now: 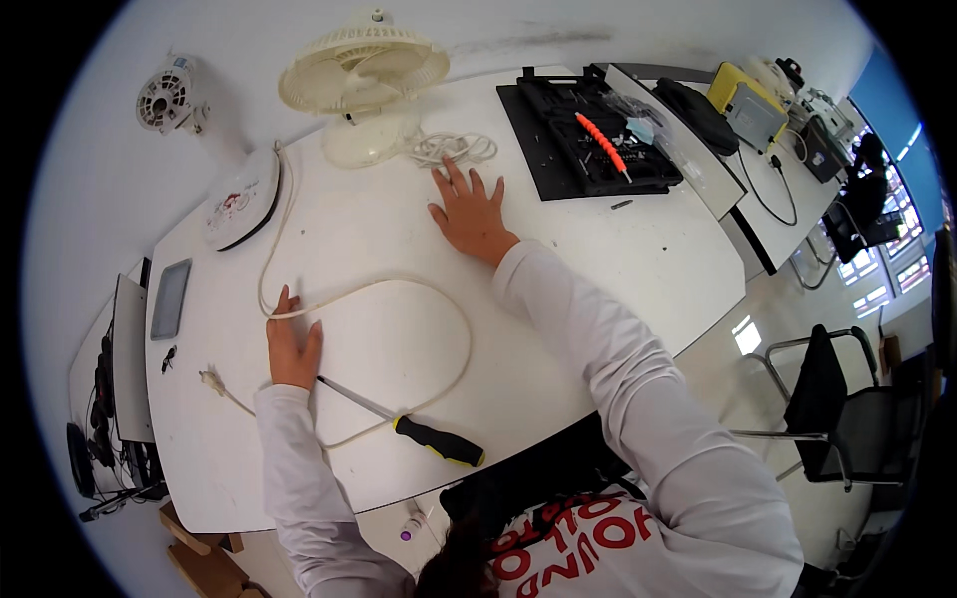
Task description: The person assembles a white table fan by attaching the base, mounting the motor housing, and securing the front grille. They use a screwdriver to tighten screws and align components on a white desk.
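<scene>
Touching white cord (389, 281) with left hand (290, 351); right hand (473, 212) splayed just by coiled cable (439, 149).
Right fingers spread wide; left thumb apart, can't tell if left grips cord. Cord loops across white table (598, 289), crossing black-yellow screwdriver (439, 441).

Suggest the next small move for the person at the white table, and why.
I'd probably bring the right hand back to slide the screwdriver clear of the pale cable: it lies across the cable's loop, its tip close to the wrist of the left hand, which is at the cable, while the right appears to hold nothing.
</scene>
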Demonstrator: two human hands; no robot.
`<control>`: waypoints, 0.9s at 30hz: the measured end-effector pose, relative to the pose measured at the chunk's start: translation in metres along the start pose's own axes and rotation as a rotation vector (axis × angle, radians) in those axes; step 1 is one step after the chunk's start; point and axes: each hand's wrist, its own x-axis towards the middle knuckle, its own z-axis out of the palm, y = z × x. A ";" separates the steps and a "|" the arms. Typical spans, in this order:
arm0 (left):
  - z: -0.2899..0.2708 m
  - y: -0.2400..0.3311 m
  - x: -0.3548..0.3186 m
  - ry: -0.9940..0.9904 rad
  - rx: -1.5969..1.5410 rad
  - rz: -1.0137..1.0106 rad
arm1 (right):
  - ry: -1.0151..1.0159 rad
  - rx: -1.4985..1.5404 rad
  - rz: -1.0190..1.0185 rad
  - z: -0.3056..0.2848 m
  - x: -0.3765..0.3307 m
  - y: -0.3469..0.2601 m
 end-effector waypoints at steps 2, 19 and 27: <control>0.001 -0.001 0.000 -0.006 0.006 -0.006 | 0.033 -0.060 0.095 0.011 0.022 0.018; -0.001 0.000 -0.001 -0.003 0.044 0.040 | 0.710 0.176 0.183 -0.119 -0.038 0.194; -0.007 0.008 -0.008 0.006 -0.049 -0.084 | 0.618 0.295 0.116 -0.100 -0.059 0.180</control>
